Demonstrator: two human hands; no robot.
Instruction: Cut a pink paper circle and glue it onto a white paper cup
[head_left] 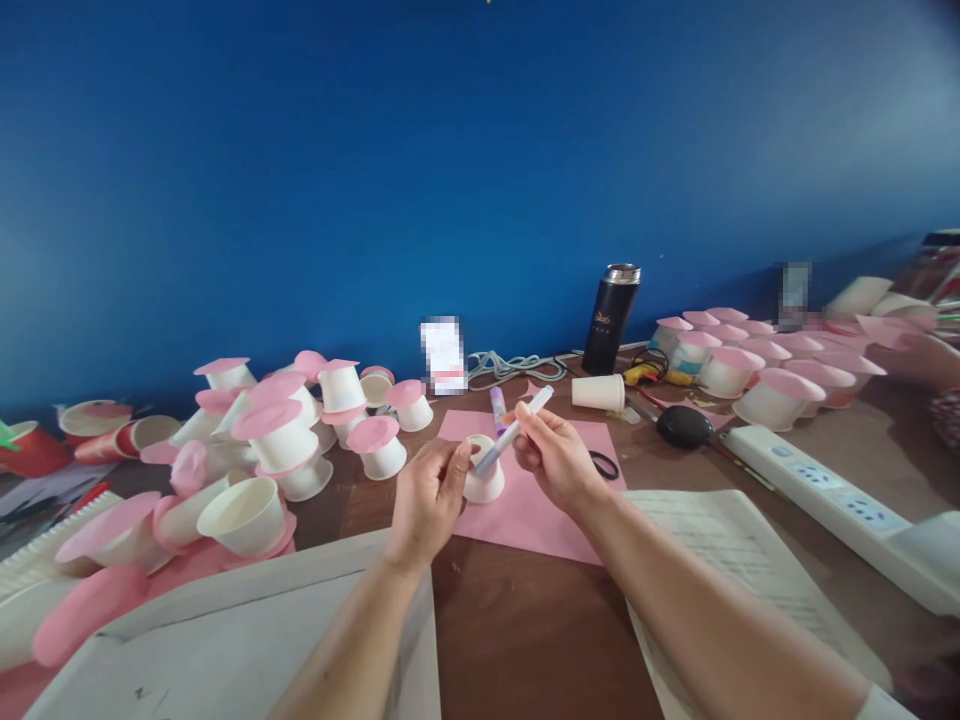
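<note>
- Pink-topped paper cups (pixel 281 452) crowd the surface (pixel 525 630) at left, likely leaving working room.
- Left hand (pixel 427 490) curls beside a white paper cup (pixel 486 488) on pink paper (pixel 547 530); I cannot tell whether its grip steadies it.
- Right hand (pixel 559 455) pinches a marker pen (pixel 505 440) slanted toward the cup.

R hand (pixel 551 455) holds pen (pixel 511 437), L hand (pixel 429 492) prob. cup (pixel 486 487).

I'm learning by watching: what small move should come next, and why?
Probably steady the white cup with the left hand before moving the pen: the right hand holds that pen slanted above the cup, which stands on pink paper, with the left hand close beside it.
</note>
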